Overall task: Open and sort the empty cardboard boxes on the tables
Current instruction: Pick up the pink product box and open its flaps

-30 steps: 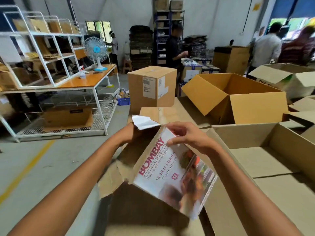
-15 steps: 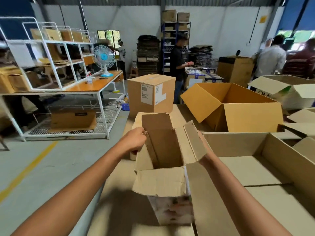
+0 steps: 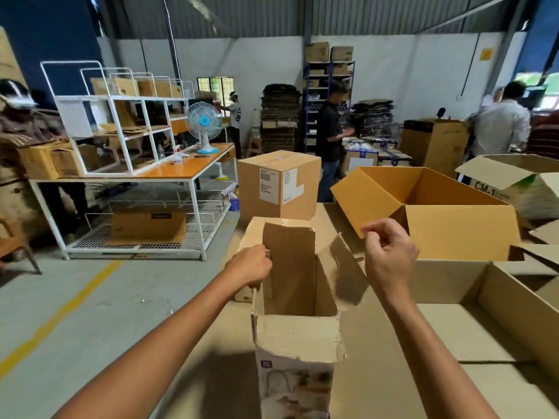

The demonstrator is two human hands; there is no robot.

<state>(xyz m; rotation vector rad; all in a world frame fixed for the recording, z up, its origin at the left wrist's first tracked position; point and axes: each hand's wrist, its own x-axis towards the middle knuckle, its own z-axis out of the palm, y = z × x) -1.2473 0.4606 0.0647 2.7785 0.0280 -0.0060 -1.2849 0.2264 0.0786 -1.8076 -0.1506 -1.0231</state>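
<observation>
- The small open box stands nearest on the near table.
- A sealed box sits behind it, at 12 o'clock.
- A wide open box lies at 2 o'clock, and a second open box at 4 o'clock.
- At 10 o'clock, a fan stands on the far table.

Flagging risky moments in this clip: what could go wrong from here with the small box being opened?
Only the left hand grips the small box; tall, narrow and close to the table edge, it could tip toward the floor. Its right flap is already ragged, so a pull from the right hand might tear it further.
</observation>
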